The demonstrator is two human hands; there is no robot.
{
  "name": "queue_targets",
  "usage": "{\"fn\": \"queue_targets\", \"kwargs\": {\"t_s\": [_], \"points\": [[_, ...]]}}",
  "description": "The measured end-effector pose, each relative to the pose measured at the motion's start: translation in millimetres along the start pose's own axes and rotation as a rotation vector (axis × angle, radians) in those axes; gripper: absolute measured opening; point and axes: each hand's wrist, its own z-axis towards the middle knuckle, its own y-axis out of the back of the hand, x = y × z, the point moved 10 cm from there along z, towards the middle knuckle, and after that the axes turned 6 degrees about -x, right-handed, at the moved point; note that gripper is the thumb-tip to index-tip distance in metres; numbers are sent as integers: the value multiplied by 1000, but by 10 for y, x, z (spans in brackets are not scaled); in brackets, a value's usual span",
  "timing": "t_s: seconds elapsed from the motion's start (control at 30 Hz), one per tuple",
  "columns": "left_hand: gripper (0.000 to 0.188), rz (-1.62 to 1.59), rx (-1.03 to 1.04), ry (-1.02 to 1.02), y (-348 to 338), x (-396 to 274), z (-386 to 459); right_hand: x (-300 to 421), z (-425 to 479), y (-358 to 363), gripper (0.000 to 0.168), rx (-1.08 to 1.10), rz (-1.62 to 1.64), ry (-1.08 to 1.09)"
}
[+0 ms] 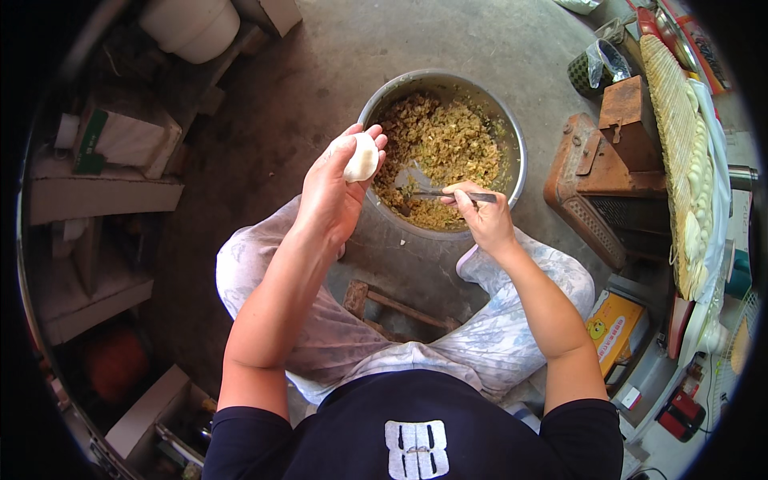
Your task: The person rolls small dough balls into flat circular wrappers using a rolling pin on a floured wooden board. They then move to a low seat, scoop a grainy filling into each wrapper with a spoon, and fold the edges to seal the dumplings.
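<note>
A large metal basin (521, 157) stands on the floor in front of me. Chopped brownish-green filling (450, 135) lies in it, with a scraped patch of bare bottom near the left front. Over the basin's left rim, my left hand (335, 189) holds a pale piece of dough (362, 158), thumb on one side and fingers behind it. Whether the dough is folded over filling is hard to tell. My right hand (487, 221) grips the handle of a thin dark metal utensil (433, 194) above the front of the basin. Its far end reaches into the filling, so its shape is unclear.
At right, a woven tray (663, 138) holds rows of white dumplings (699, 162) beside a rusty metal stove (579, 153). A yellow box (615, 330) lies nearer me. Shelves (108, 195) line the left. Between my legs is a wooden stool (396, 305).
</note>
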Motion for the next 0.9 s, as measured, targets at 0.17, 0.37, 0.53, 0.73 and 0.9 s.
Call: {"fn": "queue_targets", "kwargs": {"t_s": [0.17, 0.37, 0.53, 0.73, 0.9], "points": [[40, 2, -5, 2, 1, 25, 25, -256, -28, 68, 29, -16, 200, -140], [39, 0, -21, 1, 48, 122, 86, -469, -39, 185, 34, -36, 423, -294], [40, 6, -57, -15, 83, 282, 189, -337, 45, 536, 35, -144, 400, -248], [49, -65, -99, 194, 71, 748, 217, -65, 93, 930, 36, -286, 415, -167], [70, -112, -15, 254, -182, 913, 182, 557, -26, 806, 23, -333, 101, 149]]}}
